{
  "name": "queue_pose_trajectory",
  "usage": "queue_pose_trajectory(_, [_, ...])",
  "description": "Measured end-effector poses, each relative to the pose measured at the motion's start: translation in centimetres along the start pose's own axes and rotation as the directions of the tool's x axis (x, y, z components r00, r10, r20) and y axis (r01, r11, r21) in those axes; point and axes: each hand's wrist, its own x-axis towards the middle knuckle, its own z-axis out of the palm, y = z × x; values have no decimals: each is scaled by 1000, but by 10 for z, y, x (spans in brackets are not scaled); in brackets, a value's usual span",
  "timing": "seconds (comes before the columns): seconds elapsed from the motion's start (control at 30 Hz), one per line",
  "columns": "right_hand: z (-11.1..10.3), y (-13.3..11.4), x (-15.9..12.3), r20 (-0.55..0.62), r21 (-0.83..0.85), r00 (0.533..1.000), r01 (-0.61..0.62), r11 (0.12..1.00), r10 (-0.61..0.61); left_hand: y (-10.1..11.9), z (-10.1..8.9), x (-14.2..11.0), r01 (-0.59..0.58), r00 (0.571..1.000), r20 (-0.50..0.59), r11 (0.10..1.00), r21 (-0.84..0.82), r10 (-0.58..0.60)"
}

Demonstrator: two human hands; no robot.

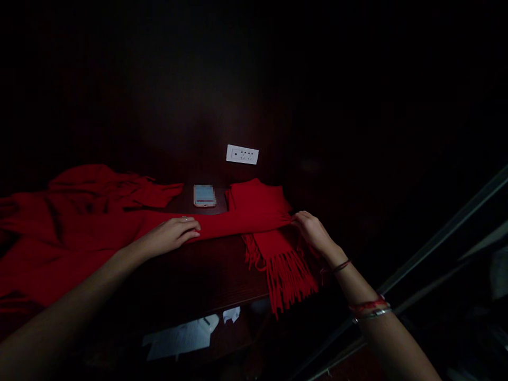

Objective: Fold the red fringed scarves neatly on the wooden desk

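Observation:
A strip of red scarf (234, 223) stretches sideways between my two hands, above the dark wooden surface. My left hand (178, 234), with a ring on one finger, is closed on the strip near its middle, thumb and fingers close together. At the strip's right end, my right hand (311, 230) pinches the gathered tip by the fringe. Beneath that end lies a folded red scarf (257, 196), its fringe (291, 280) hanging over the front edge. More loose, rumpled red cloth (79, 222) spreads to the left; where one piece ends and another begins is unclear.
A phone (204, 195) with a lit screen lies behind the strip. A white socket panel (242, 154) is on the dark back wall. Papers (178, 338) and a crumpled white piece (231, 315) sit on a lower level. Pale rails (448, 227) slant along the right.

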Motion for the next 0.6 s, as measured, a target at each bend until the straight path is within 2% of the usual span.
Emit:
queue_pose_trajectory(0.13, [-15,-1,14,-21,44,1000,-11,999,12,2,-13,4,54,993,-104,999,2,-53])
queue_pose_trajectory(0.3, [-48,0,48,-91,71,996,0,997,6,0,-52,22,135,954,-275,990,38,-119])
queue_pose_trajectory(0.4, [-65,-1,67,-11,37,1000,10,999,-10,-7,-69,32,138,962,-242,990,29,-127])
queue_pose_trajectory(0.5, [-74,0,78,41,8,999,8,1000,-9,-11,-80,34,140,968,-204,989,-46,-146])
queue_pose_trajectory(0.6, [-73,6,84,68,-25,998,8,1000,-6,-9,-88,29,94,994,-57,992,-80,-98])
